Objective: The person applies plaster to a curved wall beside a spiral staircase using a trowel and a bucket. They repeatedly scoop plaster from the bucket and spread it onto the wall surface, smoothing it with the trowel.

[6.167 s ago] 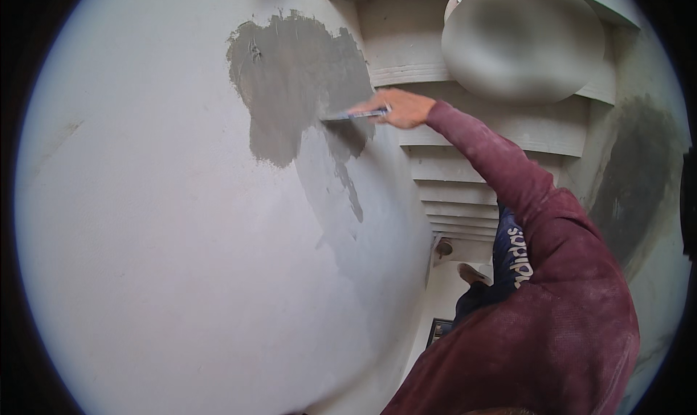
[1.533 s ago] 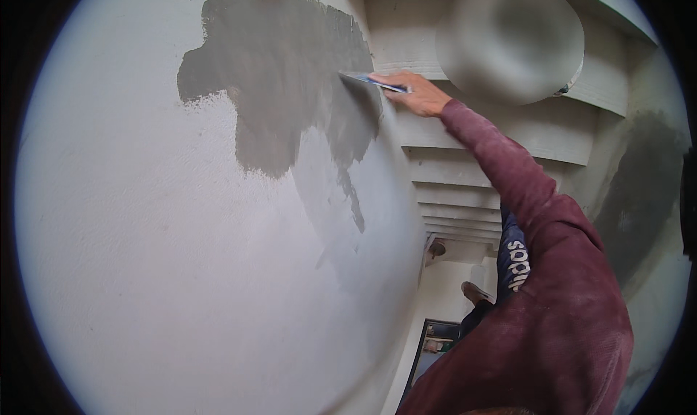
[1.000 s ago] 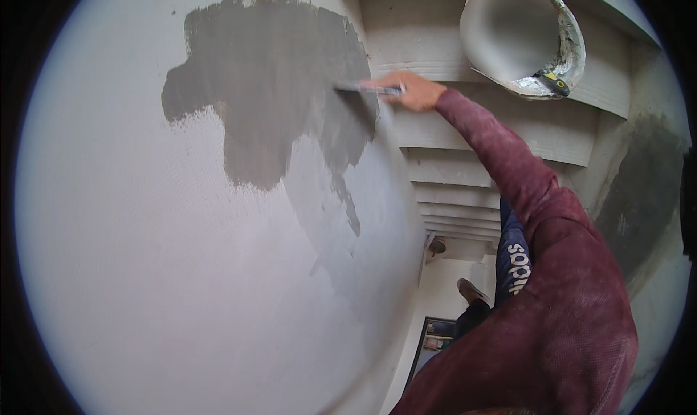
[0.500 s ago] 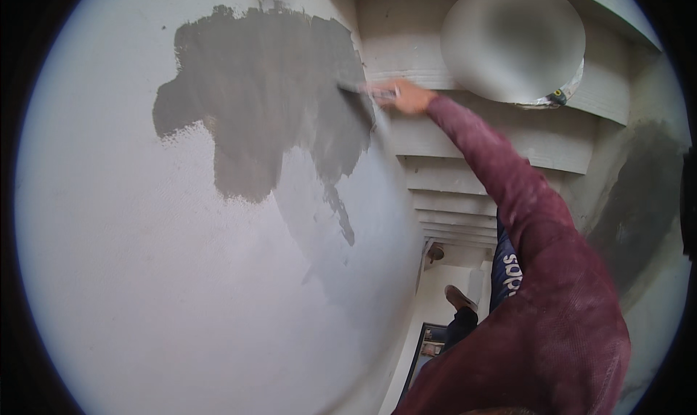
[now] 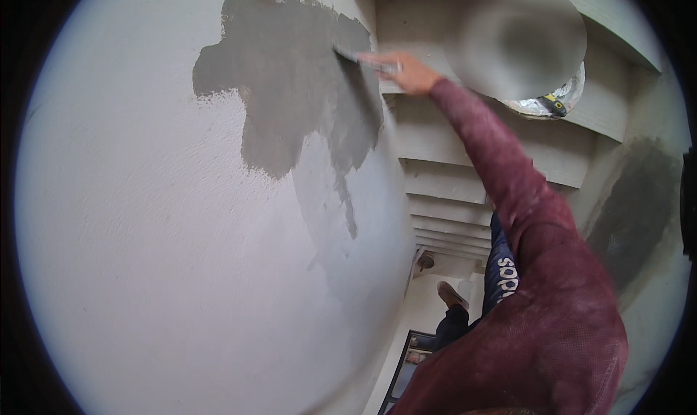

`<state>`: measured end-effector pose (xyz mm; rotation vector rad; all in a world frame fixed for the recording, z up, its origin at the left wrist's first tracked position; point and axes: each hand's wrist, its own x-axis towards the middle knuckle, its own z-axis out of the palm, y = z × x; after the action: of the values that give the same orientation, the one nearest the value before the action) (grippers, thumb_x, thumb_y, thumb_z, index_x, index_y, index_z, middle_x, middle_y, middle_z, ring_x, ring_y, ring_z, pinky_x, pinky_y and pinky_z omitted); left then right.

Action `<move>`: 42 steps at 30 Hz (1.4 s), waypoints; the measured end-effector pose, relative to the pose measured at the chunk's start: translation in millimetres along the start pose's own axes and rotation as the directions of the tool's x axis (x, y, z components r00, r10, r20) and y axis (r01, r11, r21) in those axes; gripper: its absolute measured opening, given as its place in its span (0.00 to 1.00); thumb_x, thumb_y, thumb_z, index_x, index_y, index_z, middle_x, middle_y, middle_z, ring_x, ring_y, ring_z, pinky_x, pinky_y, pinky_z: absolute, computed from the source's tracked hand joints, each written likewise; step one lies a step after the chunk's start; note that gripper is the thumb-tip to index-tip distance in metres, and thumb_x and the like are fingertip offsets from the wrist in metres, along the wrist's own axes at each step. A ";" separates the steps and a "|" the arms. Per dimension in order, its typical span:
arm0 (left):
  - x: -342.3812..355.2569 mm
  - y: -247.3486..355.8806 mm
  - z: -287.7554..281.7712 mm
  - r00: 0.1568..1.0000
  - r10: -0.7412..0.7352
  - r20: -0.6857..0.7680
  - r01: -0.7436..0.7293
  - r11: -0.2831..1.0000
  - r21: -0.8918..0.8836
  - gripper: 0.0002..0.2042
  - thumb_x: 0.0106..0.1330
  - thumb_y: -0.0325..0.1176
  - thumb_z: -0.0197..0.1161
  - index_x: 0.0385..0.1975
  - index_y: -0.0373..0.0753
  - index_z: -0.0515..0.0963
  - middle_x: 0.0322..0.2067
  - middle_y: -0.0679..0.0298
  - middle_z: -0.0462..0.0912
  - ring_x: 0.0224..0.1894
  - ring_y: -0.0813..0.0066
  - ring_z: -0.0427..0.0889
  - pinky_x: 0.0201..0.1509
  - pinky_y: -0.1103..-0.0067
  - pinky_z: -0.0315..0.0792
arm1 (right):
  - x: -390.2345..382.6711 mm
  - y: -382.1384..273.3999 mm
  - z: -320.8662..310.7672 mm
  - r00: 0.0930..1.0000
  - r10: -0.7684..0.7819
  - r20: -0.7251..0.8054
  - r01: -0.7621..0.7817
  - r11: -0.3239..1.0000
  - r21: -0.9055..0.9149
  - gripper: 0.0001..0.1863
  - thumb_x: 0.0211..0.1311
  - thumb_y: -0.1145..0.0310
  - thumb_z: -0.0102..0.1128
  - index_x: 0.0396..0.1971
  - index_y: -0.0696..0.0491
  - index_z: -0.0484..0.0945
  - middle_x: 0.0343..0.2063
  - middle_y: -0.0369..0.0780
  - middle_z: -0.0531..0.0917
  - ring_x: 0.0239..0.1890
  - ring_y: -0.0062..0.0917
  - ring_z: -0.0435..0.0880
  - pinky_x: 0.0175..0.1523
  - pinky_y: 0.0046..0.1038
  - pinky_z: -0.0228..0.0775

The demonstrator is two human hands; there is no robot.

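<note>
My right hand (image 5: 408,74) is closed around the handle of a putty knife (image 5: 370,63), reached out at arm's length in a maroon sleeve. Its dark blade meets the wall (image 5: 145,233) near the right edge of a wet grey patch of plaster (image 5: 279,74). The patch has ragged edges, and a thin grey streak runs down from it. Motion slightly smears the fingers. My left hand does not show.
Stair steps (image 5: 501,135) border the wall on the right. On an upper step sits a round container (image 5: 573,88), mostly hidden by a blurred disc, with a yellow-and-black handle (image 5: 555,105) at its rim. Another dark grey patch (image 5: 639,204) covers the right-hand wall. My shoe (image 5: 451,295) shows below.
The wall and its grey patch have shifted right and up in the view. My right hand has moved slightly up, with the putty knife still against the patch.
</note>
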<state>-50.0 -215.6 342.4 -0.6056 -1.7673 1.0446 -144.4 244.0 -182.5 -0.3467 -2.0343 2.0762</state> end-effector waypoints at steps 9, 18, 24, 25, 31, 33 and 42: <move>-12.4 3.2 0.1 1.000 -0.019 0.010 0.019 1.000 -0.002 0.35 0.65 0.60 0.38 0.61 0.35 0.60 0.64 0.50 0.53 0.67 0.50 0.49 0.66 0.53 0.39 | 12.0 32.7 -17.4 0.956 0.129 -0.262 -0.116 0.991 0.066 0.23 0.61 0.65 0.51 0.58 0.39 0.68 0.55 0.39 0.73 0.57 0.29 0.70 0.62 0.26 0.56; -22.2 6.7 -2.6 0.997 -0.019 0.075 0.018 1.000 0.011 0.35 0.65 0.60 0.38 0.61 0.36 0.60 0.64 0.50 0.53 0.67 0.51 0.48 0.66 0.53 0.39 | -44.5 56.9 41.9 0.981 0.151 0.123 -0.158 0.986 0.051 0.23 0.61 0.69 0.50 0.58 0.41 0.68 0.56 0.40 0.72 0.55 0.35 0.72 0.63 0.27 0.57; -21.7 -1.2 -1.8 0.998 -0.011 0.069 0.011 1.000 0.000 0.35 0.65 0.60 0.38 0.61 0.36 0.60 0.64 0.51 0.52 0.67 0.51 0.48 0.67 0.54 0.39 | -33.8 63.2 21.4 0.919 0.346 -0.191 -0.315 0.933 0.176 0.24 0.60 0.62 0.52 0.59 0.37 0.67 0.49 0.37 0.76 0.44 0.24 0.74 0.55 0.26 0.64; -23.9 -1.6 -3.1 0.998 -0.014 0.069 0.014 1.000 -0.001 0.35 0.65 0.60 0.38 0.61 0.36 0.60 0.64 0.51 0.52 0.67 0.51 0.48 0.67 0.54 0.38 | -7.9 60.0 7.7 0.829 0.502 -0.245 -0.400 0.840 0.366 0.24 0.60 0.60 0.53 0.58 0.38 0.67 0.45 0.36 0.78 0.40 0.20 0.74 0.49 0.25 0.67; -28.4 0.2 0.3 0.998 -0.019 0.060 0.021 0.999 -0.035 0.35 0.64 0.61 0.39 0.61 0.36 0.60 0.64 0.51 0.52 0.67 0.52 0.48 0.67 0.54 0.38 | 22.5 81.8 -1.2 0.861 0.479 -0.169 -0.463 0.877 0.127 0.23 0.60 0.54 0.53 0.56 0.42 0.71 0.38 0.34 0.78 0.36 0.19 0.72 0.40 0.23 0.68; -27.1 -1.5 0.4 0.997 -0.024 0.073 0.028 0.998 -0.057 0.35 0.64 0.61 0.39 0.61 0.36 0.60 0.65 0.51 0.52 0.67 0.52 0.48 0.67 0.54 0.38 | -5.0 95.9 12.6 0.855 0.515 -0.058 -0.512 0.857 0.059 0.22 0.61 0.58 0.53 0.56 0.40 0.70 0.38 0.38 0.81 0.35 0.20 0.74 0.45 0.25 0.67; -33.9 -14.0 -3.3 0.994 -0.044 0.096 0.048 0.998 -0.039 0.36 0.64 0.61 0.39 0.61 0.37 0.60 0.65 0.52 0.52 0.68 0.53 0.48 0.67 0.55 0.38 | -97.3 21.9 72.0 0.854 0.519 -0.041 -0.509 0.849 0.141 0.22 0.61 0.62 0.52 0.57 0.42 0.69 0.48 0.40 0.78 0.46 0.22 0.75 0.50 0.26 0.67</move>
<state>-32.2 -247.7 338.7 -0.5461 -1.8814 1.0223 -74.4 144.6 -201.3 -1.0358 -1.8973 2.4201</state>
